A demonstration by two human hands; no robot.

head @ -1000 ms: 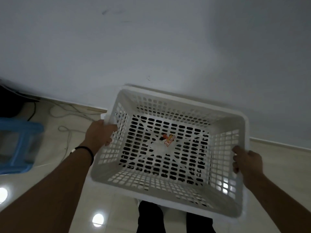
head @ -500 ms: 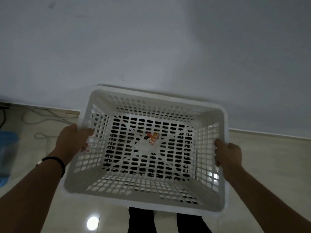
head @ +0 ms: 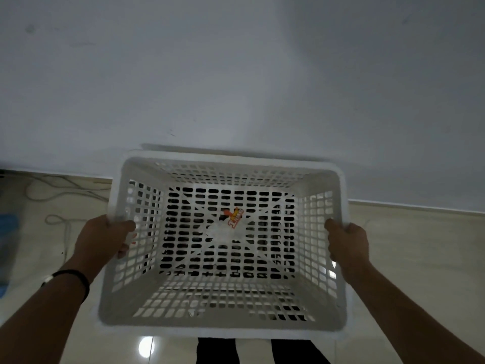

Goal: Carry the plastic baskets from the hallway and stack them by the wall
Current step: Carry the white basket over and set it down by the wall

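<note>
A white plastic basket (head: 225, 323) with slotted walls and floor is held level in front of me, its far rim close to the pale wall (head: 236, 74). An orange sticker (head: 235, 218) shows on its floor. My left hand (head: 101, 241) grips the left rim, thumb over the edge, a black band on the wrist. My right hand (head: 346, 244) grips the right rim the same way. The basket is in the air above the glossy tiled floor (head: 414, 248). My dark trouser legs show under its near edge.
White cables (head: 63, 195) lie on the floor along the skirting at the left. A blue plastic object (head: 6, 248) sits at the far left edge, blurred. Bare floor stretches along the wall to the right.
The basket has swung from tilted to square with the wall and sits more central. The blue object has slid almost out of view at the left. Both hands keep their grip.
</note>
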